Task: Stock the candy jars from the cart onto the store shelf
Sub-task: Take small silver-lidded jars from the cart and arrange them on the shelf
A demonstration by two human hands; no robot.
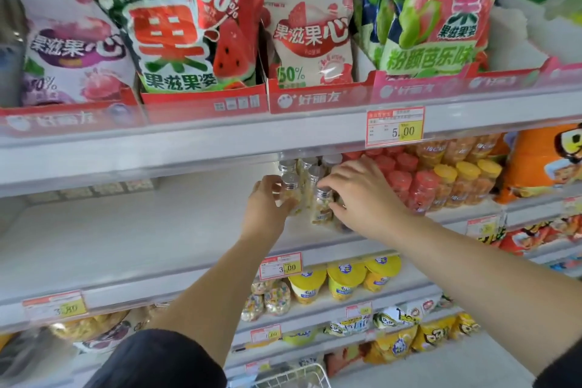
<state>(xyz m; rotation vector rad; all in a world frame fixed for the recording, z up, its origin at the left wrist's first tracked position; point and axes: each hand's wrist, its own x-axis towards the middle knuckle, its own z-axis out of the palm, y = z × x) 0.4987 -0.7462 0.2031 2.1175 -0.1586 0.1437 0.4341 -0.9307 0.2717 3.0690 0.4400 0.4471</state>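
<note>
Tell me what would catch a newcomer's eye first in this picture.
The big red watermelon bag on the top shelf stands out first. Below it, the left hand and right hand grip silver-capped jars on the middle shelf, just left of red-lidded jars.

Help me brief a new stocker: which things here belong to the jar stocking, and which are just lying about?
Job: silver-capped jars, left hand, right hand, shelf, cart.
Lying about: fruit candy bags, red-capped jars, yellow cups, price tags.
</note>
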